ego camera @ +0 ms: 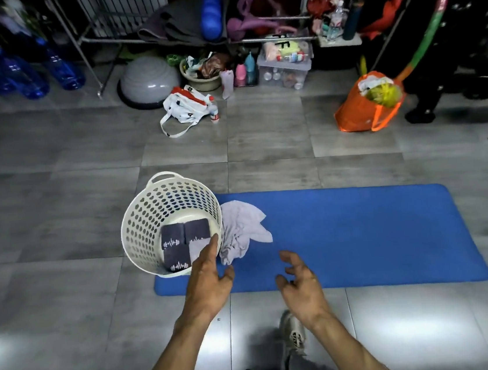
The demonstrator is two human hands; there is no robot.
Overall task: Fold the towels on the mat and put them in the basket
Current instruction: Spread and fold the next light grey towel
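Above the mat (363, 232), left hand (206, 280) and right hand (301, 281), fingers loose, empty.

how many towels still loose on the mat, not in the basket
1: a crumpled light grey towel lies on the blue foam mat, against the white perforated plastic basket. Part of it may be hidden behind the basket.

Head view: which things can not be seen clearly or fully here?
- Grey towel: its left edge is hidden behind the white basket.
- Folded dark towels: the left hand covers part of the stack, so no sure count.
- Racks at the top: blurred, cut by the frame edge.
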